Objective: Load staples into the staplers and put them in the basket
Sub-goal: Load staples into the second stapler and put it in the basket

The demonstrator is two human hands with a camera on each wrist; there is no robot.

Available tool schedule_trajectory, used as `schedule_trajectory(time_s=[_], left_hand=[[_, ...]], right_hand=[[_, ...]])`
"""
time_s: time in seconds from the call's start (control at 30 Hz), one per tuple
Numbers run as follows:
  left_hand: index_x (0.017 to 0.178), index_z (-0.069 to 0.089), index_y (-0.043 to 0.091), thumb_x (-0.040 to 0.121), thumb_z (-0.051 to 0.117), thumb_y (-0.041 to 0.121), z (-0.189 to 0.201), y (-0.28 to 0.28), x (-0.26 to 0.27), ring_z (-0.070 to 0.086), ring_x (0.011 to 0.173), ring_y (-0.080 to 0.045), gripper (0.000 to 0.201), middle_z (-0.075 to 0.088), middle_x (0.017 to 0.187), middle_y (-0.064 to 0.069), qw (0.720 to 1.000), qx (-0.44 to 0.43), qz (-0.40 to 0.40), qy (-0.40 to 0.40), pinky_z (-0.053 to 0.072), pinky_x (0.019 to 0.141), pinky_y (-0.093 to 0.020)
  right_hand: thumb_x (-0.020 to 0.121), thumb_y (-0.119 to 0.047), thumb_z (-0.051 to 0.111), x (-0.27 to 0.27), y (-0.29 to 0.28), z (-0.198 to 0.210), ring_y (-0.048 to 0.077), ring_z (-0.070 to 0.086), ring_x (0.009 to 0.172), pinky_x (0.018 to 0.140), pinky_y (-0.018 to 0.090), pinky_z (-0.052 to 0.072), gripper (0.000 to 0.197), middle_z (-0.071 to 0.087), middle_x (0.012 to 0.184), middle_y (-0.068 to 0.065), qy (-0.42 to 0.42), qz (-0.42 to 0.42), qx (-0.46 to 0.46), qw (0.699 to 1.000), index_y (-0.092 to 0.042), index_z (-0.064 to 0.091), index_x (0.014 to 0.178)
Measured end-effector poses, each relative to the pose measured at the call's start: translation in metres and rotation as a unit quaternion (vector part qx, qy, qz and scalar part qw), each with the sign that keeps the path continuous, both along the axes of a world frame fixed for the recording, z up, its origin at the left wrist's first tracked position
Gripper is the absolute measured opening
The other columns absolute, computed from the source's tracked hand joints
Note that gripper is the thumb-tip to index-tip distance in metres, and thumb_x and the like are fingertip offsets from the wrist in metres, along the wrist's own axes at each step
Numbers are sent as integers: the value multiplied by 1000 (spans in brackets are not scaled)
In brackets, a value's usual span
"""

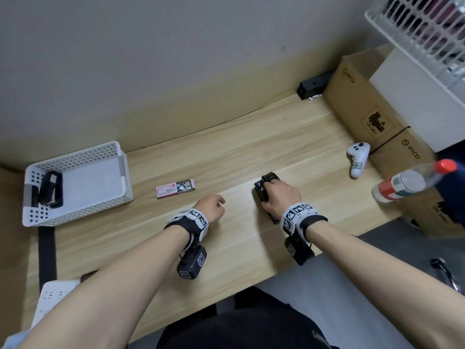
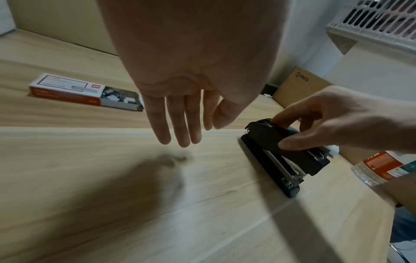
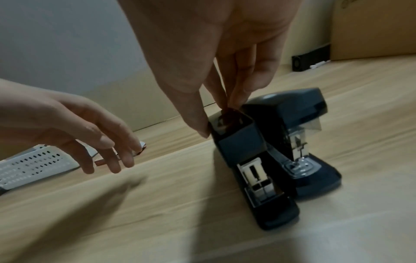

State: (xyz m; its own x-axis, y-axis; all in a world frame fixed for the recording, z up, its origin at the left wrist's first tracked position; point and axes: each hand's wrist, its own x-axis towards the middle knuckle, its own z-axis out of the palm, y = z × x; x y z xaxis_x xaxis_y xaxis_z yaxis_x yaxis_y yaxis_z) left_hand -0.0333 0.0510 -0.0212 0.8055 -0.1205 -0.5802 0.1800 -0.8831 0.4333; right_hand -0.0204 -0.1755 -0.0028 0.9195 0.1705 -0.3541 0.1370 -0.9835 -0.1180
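Observation:
Two black staplers stand side by side on the wooden table (image 1: 176, 243). My right hand (image 1: 267, 195) grips the nearer stapler (image 3: 254, 160) from above, thumb on one side of its top cover and fingers on the other. The second stapler (image 3: 294, 128) stands just behind it, untouched. My left hand (image 1: 216, 201) hovers open over the table to the left, fingers (image 2: 180, 128) straight and holding nothing. An open red and white staple box (image 1: 175, 188) with loose staple strips lies beyond that hand. The white perforated basket (image 1: 83, 210) at the far left holds black staplers (image 1: 50, 188).
Cardboard boxes (image 1: 364, 109) line the right side, with a white controller (image 1: 357, 159) and a plastic bottle (image 1: 407, 182) in front of them. A black device (image 1: 312, 85) sits at the back wall. A white power strip (image 1: 52, 298) lies at the near left.

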Motion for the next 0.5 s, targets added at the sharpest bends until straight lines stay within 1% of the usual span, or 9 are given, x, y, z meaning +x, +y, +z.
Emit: schedule_trajectory(time_s=[0.07,0.17,0.2,0.27,0.33,0.37,0.4,0.5], left_hand=[[125,62,13,90,48,13,0,4,-2,56,117,-25,38,62,127,-8,1000,1,4,5,42,98,-29],[126,61,15,91,47,14,1,12,-3,56,118,-25,38,62,127,-7,1000,2,15,4,41,97,-27],[127,61,16,91,47,14,2,16,-3,56,117,-25,38,63,127,-7,1000,3,18,3,41,96,-27],[127,60,17,91,47,14,4,24,-3,57,116,-25,39,63,125,-7,1000,3,22,6,42,94,-26],[127,60,18,91,48,14,6,39,-5,59,114,-25,39,64,124,-6,999,0,30,11,42,93,-25],[127,60,17,90,48,14,7,47,-6,59,114,-25,39,64,123,-6,999,-4,35,13,43,93,-25],[127,60,17,90,48,13,8,55,-8,59,113,-25,39,64,123,-6,999,-8,39,16,43,93,-26],[126,61,15,90,49,13,8,83,-19,59,114,-25,38,64,123,-7,998,-20,61,19,43,93,-26]], right_hand=[[86,-34,54,2,4,2,29,59,102,73,38,48,27,59,107,5,6,5,-2,1000,-14,57,105],[81,-28,59,7,12,5,29,59,102,76,38,51,23,62,104,4,29,12,-1,1000,-15,60,101],[79,-24,60,8,16,5,28,60,100,75,38,51,21,63,102,4,36,17,-2,999,-16,61,98],[78,-21,61,10,24,7,28,60,95,69,36,51,13,62,95,5,47,29,4,998,-17,63,90],[80,-21,59,10,37,6,28,57,94,63,35,46,4,59,89,4,54,41,24,997,-20,61,82],[80,-21,58,10,43,5,27,55,95,62,34,44,3,58,89,3,58,49,32,997,-21,61,81],[79,-20,57,10,51,3,27,54,97,63,34,44,6,58,90,3,62,57,37,996,-22,62,82],[76,-17,57,8,78,-3,24,51,102,72,39,52,23,59,95,1,72,102,52,991,-24,67,96]])
